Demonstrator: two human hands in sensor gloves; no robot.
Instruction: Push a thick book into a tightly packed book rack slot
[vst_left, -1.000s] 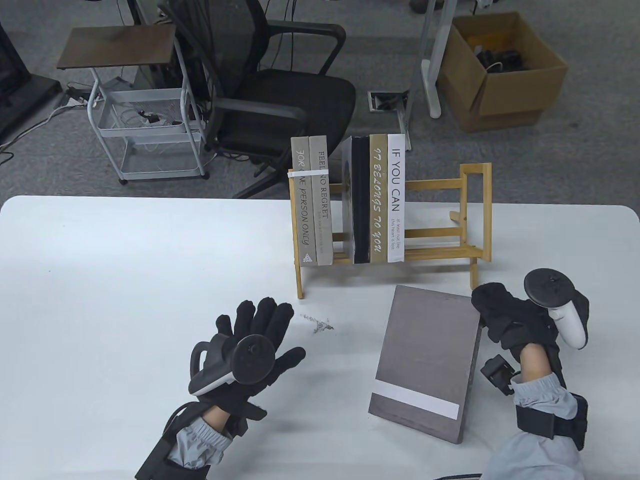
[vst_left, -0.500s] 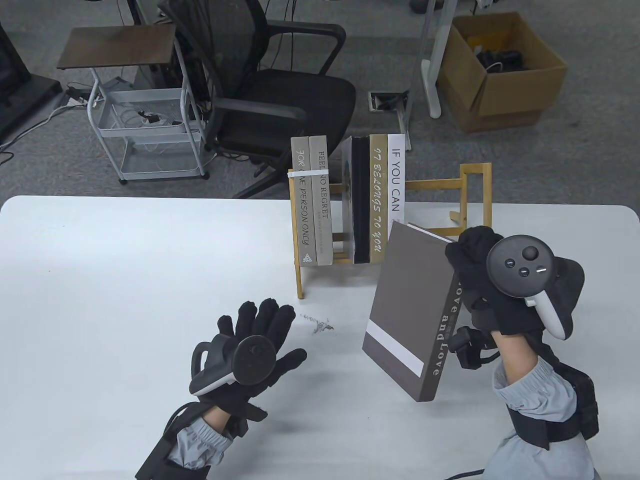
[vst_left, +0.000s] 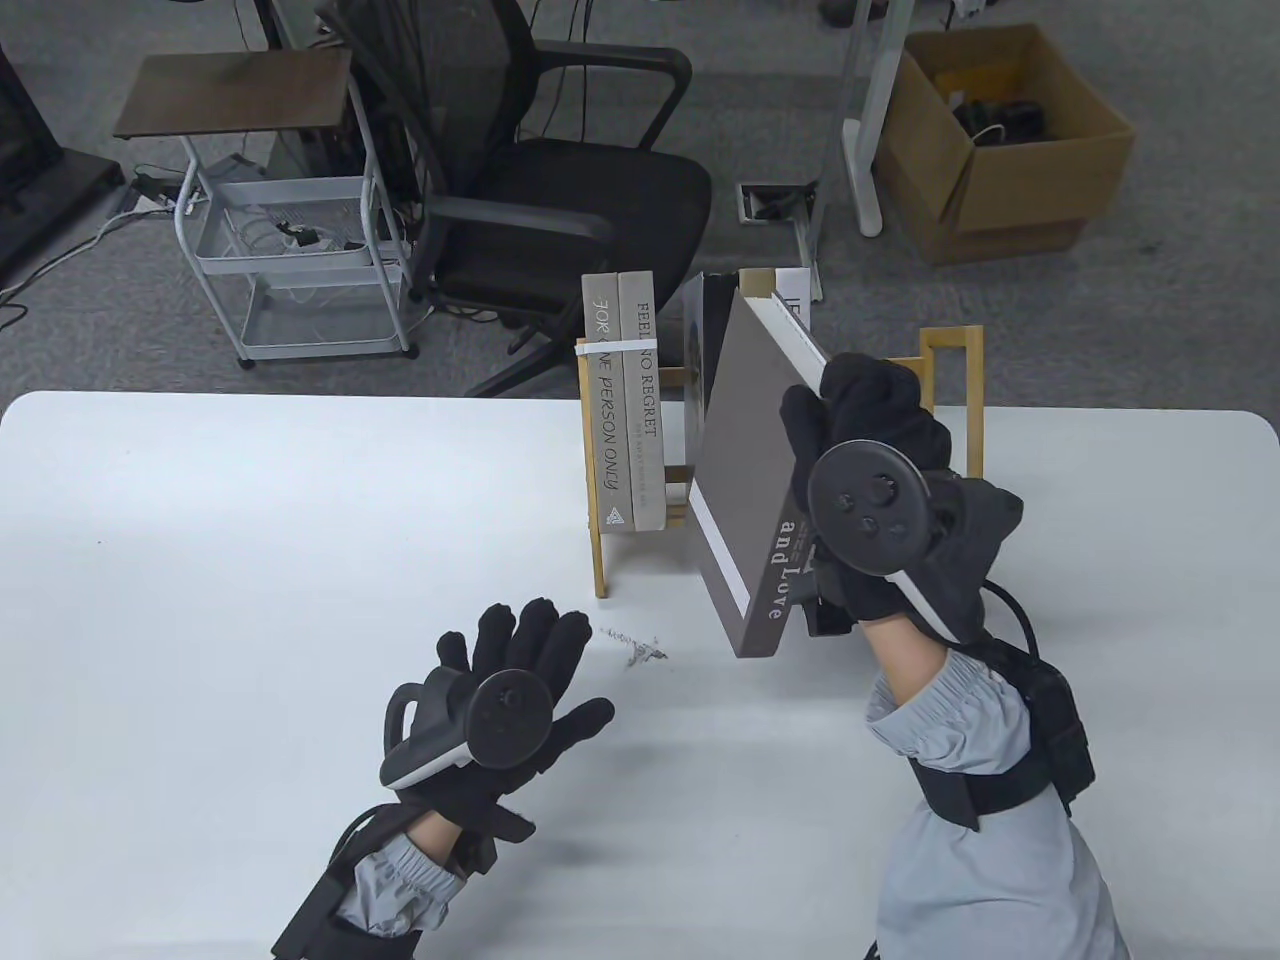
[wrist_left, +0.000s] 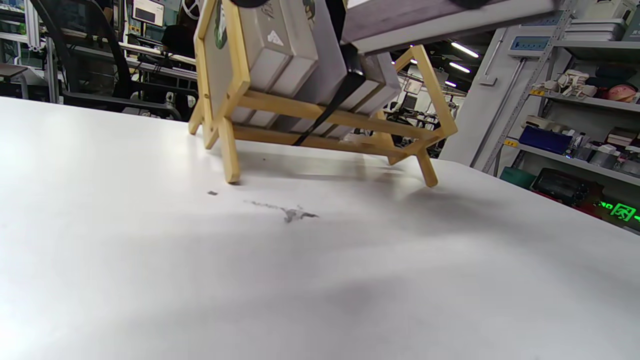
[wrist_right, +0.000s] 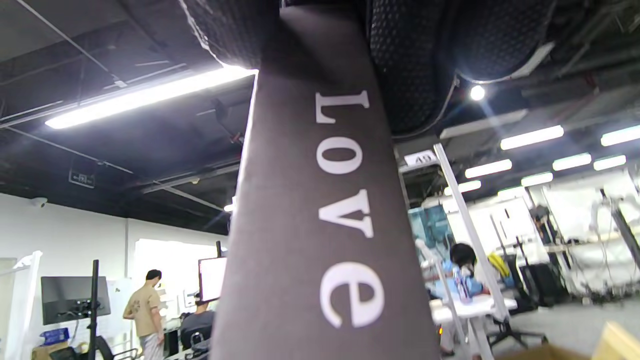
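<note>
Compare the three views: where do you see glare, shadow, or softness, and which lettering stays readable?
Table view: even light, a soft shadow beside the left hand on the white table. Left wrist view: broad soft shadows under the tilted wooden book rack. Right wrist view: ceiling strip lights flare, yet the thick grey book spine lettering stays sharp.

Rack (vst_left: 950, 420) right half open – books (vst_left: 625, 400) block left
</note>
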